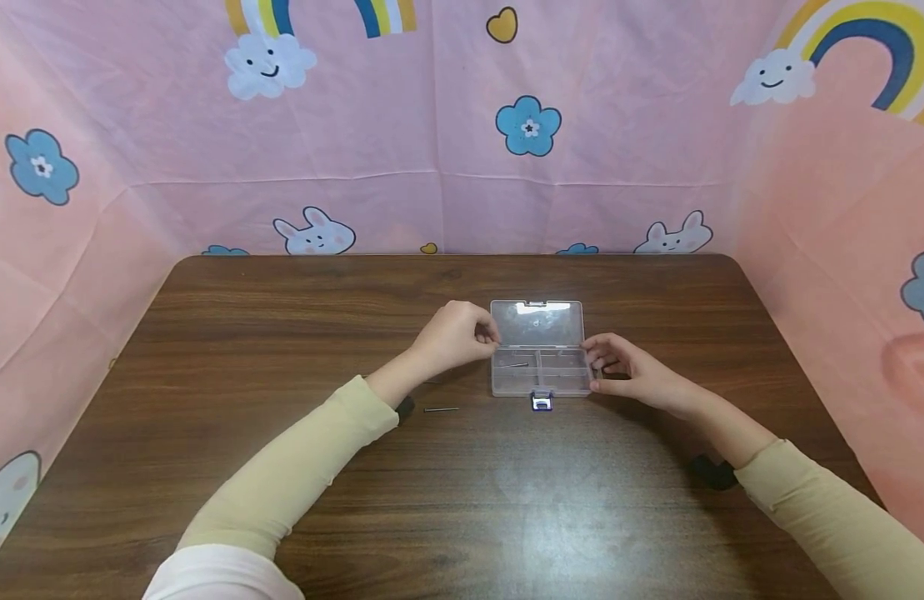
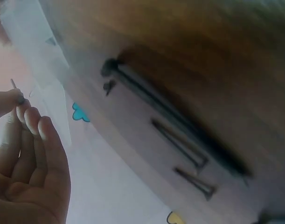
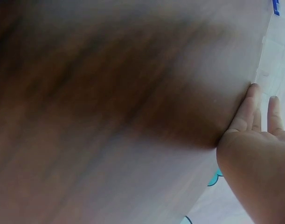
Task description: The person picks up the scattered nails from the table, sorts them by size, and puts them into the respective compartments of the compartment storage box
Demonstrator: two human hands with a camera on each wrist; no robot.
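Observation:
A clear plastic compartment box (image 1: 514, 387) stands on the table with its lid (image 1: 536, 325) raised at the back. My left hand (image 1: 457, 335) is at the box's left edge, beside the hinge. Between its thumb and forefinger it pinches a small thin nail (image 2: 13, 84), whose tip points up in the left wrist view. One thin nail (image 1: 516, 365) lies in the back left compartment. My right hand (image 1: 632, 373) touches the box's right side, thumb near the front and forefinger near the back corner. In the right wrist view its fingers (image 3: 274, 114) look mostly straight.
A dark nail (image 1: 441, 409) lies on the brown wooden table (image 1: 462, 517), left of the box. The left wrist view shows a long nail (image 2: 165, 112) and several shorter pieces beside it. A blue-edged latch (image 1: 541, 402) sticks out at the box's front.

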